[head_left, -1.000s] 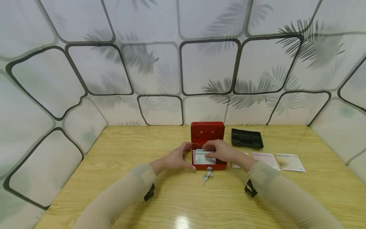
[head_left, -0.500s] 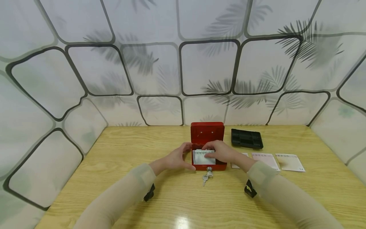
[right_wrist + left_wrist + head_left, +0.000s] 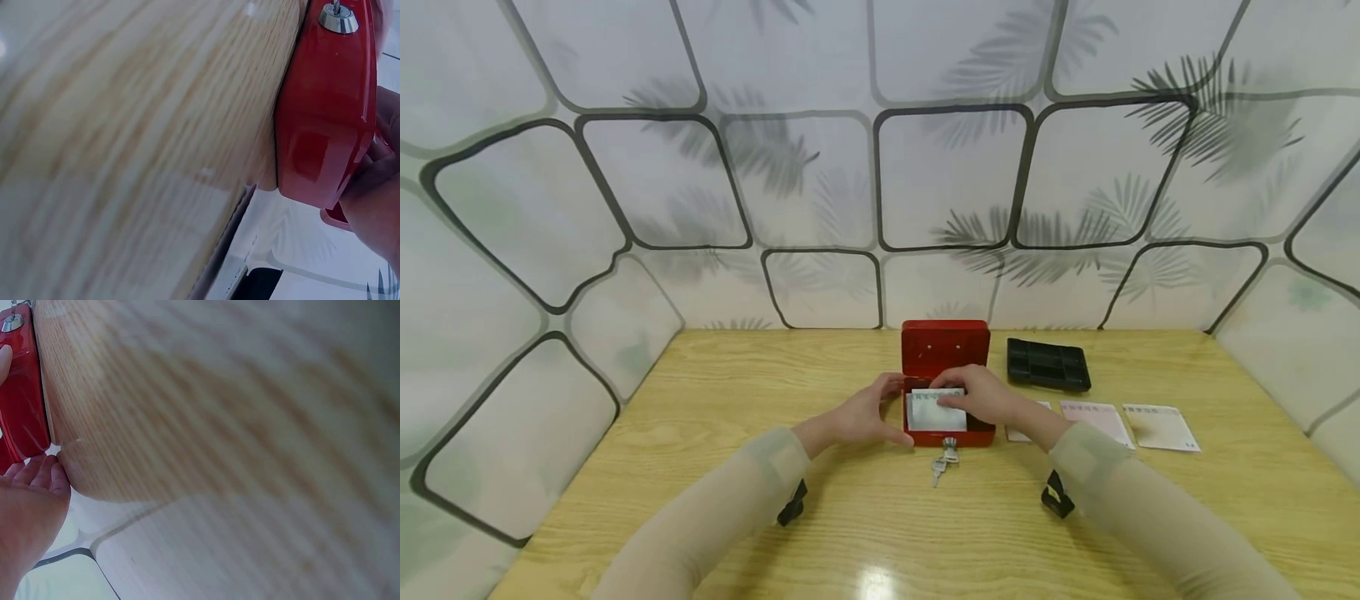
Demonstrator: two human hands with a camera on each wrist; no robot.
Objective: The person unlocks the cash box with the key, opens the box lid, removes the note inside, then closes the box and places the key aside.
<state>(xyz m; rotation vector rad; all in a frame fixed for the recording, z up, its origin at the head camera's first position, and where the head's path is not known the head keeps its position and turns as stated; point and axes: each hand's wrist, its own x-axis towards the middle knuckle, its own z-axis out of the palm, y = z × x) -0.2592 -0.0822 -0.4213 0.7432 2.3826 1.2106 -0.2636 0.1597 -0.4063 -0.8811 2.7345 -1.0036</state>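
A red cash box stands on the table with its lid raised. My left hand holds the left side, thumb at the front corner and fingers toward the back corner; the left wrist view shows the thumb on the red front wall. Inside the box lie pale printed paper sheets, slightly offset from one another. Reaching in from the right, my right hand pinches the top sheet; some fingertips are hidden. From the front lock hangs a key. In the right wrist view the box wall hides part of that hand.
Behind and to the right lies a black compartment tray. Several paper sheets rest right of the box: a pink one, a cream one, and another partly under my right forearm. A patterned backdrop rises behind the wooden table.
The top sheet in the box has shifted slightly back and to the right with my right fingers, baring a sheet edge at its left. My left hand keeps its place on the box.
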